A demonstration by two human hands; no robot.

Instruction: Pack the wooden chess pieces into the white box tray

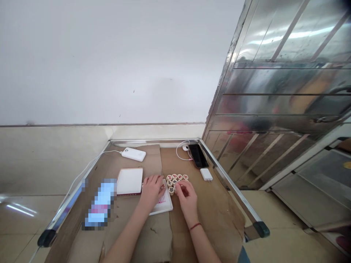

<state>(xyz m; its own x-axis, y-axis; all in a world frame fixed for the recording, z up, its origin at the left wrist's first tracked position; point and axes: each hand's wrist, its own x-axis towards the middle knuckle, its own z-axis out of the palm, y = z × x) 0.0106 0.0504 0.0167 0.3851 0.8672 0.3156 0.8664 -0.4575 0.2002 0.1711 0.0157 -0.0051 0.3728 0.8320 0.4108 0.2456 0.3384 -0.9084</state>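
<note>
My left hand (151,187) is over the shallow white box (168,205), its fingers curled round a wooden xiangqi piece (162,186) with a red character. My right hand (188,195) is just right of the box, with thumb and index finger pinched at the near edge of a group of xiangqi pieces (170,182). A piece shows partly at those fingertips; the hand covers the rest. The group stands in close rows on the cardboard, red characters at the back and dark ones in front. My left hand hides part of the box's inside.
A white lid (129,181) lies left of the box. Farther back is a white power bank (133,154) with a cable. A blurred phone-like screen (100,204) lies at left. A black phone (199,156) and white charger (206,174) are at right. A metal rail (229,180) edges the table.
</note>
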